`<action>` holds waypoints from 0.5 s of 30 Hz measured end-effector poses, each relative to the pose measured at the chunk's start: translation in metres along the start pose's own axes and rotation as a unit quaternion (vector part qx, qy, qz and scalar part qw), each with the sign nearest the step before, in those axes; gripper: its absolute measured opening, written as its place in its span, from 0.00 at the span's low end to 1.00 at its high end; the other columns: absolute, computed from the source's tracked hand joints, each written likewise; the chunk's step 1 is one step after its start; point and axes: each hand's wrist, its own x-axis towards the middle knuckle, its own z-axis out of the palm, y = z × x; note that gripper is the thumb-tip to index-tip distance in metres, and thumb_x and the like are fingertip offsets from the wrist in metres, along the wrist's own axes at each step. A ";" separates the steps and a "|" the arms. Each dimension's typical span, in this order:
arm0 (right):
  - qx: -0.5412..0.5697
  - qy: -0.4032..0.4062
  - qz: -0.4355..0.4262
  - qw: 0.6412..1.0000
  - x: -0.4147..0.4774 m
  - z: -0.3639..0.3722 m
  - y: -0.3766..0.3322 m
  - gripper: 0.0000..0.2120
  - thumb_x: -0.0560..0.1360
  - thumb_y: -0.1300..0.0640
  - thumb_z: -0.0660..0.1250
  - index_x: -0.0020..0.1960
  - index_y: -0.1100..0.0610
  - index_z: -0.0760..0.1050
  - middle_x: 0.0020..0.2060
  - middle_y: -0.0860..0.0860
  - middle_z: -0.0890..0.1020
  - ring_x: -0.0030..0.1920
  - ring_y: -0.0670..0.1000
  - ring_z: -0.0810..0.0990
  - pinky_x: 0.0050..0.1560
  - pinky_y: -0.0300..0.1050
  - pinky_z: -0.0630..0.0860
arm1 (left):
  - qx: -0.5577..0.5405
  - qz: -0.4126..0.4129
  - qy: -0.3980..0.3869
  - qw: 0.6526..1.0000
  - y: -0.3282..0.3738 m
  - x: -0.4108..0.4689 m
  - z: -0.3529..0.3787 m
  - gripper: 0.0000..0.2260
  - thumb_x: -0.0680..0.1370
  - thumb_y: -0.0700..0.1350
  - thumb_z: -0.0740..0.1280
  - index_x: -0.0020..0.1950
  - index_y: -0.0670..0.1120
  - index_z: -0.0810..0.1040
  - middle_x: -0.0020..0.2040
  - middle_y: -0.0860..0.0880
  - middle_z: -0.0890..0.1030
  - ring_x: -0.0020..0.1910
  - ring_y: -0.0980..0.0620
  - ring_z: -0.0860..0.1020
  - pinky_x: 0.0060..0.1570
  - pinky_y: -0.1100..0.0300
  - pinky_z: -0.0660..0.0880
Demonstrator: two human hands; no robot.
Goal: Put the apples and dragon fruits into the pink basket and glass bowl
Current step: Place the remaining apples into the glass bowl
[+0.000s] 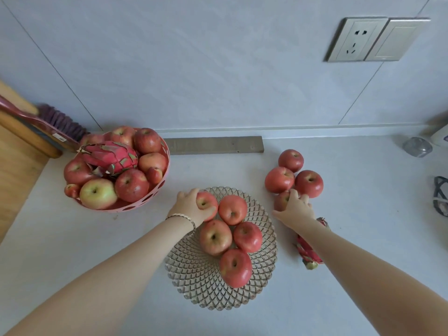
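The dragon fruit [309, 251] on the counter [363, 238] lies with its long axis running near-to-far, tilted a little to the right at the far end; your right forearm crosses over its middle, so only the scaly pink-red ends show, the near tip greenish. A second dragon fruit [109, 156] sits on top of the pile in the pink basket [155, 195] at far left, long axis roughly left-to-right, its pink skin set with green-tipped scales.

The apples are red with paler yellowish patches, stems mostly facing up; one in the basket [98, 194] is mostly yellow-green. The glass bowl [194, 275] — a shallow dish with a diamond pattern — sits in front of you and holds four free apples in its far and right part.

Your left hand [191, 207] rests at the bowl's far-left rim, fingers curled over a fifth apple [206, 204], thumb against its near side; that apple touches its neighbour [232, 209].

Your right hand [294, 208] lies on a loose apple [281, 200] on the counter right of the bowl, fingers slightly spread across its top, thumb stretched out to the left; three more apples [291, 160] cluster just beyond it, touching one another.
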 end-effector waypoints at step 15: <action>0.295 0.055 -0.121 0.946 -0.075 -0.035 -0.029 0.30 0.63 0.52 0.76 0.60 0.46 0.65 0.49 0.48 0.72 0.47 0.48 0.74 0.47 0.42 0.71 | 0.063 0.079 0.098 0.990 -0.003 -0.013 0.003 0.34 0.71 0.64 0.63 0.72 0.49 0.60 0.73 0.48 0.63 0.67 0.41 0.67 0.64 0.48 0.67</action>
